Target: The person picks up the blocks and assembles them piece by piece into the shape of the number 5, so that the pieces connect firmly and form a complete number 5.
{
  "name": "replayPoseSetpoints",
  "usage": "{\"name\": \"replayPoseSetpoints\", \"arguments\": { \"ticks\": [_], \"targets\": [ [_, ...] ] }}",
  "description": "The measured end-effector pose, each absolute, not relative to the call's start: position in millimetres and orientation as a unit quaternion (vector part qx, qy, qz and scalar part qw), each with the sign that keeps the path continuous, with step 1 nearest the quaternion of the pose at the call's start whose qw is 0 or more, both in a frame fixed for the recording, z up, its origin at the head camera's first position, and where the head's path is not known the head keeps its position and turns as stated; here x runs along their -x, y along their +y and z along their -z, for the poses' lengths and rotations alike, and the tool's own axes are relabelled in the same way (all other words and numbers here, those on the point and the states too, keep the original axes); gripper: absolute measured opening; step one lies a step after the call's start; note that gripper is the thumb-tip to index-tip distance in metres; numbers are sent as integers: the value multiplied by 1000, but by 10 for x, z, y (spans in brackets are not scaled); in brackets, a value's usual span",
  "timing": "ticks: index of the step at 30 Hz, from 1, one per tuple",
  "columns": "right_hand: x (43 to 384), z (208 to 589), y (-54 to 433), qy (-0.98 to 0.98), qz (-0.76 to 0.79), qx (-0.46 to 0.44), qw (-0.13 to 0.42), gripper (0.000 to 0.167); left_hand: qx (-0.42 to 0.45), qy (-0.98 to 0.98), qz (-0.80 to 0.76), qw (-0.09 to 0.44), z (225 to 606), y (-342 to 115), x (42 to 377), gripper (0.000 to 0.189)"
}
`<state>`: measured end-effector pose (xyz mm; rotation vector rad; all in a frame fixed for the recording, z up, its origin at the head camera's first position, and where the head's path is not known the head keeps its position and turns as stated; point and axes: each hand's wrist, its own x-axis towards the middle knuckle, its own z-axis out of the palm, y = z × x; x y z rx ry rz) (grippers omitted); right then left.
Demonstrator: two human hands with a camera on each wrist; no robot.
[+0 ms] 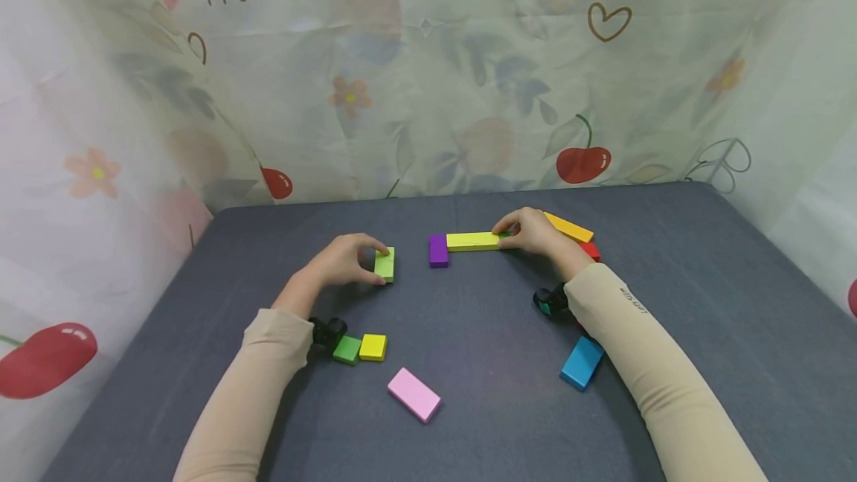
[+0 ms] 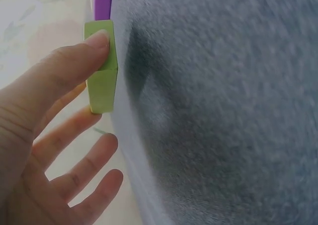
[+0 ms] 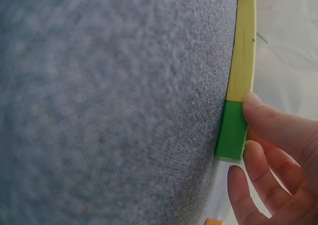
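My left hand [image 1: 341, 260] pinches a light green block [image 1: 384, 268] between thumb and fingers; in the left wrist view it appears held off the cloth. To its right, a purple block [image 1: 438, 253] stands at the left end of a long yellow block [image 1: 472, 242], touching it. At the yellow block's other end is a green block [image 3: 231, 131], end to end with it. My right hand [image 1: 537, 233] grips that green block, the thumb lying near the joint with the yellow one. In the head view the hand mostly hides the green block.
Beside my right hand lie an orange block [image 1: 569, 227] and a partly hidden red block [image 1: 591, 250]. A blue block [image 1: 581, 364] is by the right forearm. Nearer are a small green block [image 1: 347, 350], a yellow cube [image 1: 373, 348] and a pink block [image 1: 414, 395] on the dark tabletop.
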<state>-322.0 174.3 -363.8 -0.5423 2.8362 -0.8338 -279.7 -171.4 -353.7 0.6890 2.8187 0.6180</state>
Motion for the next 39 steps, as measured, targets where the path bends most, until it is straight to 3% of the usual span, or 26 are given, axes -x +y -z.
{"name": "replayPoseSetpoints", "arguments": {
  "ticks": [39],
  "targets": [
    [3238, 3647, 1750, 939, 285, 176, 80, 29, -283, 934, -194, 102, 3412, -1192, 2568, 48]
  ]
}}
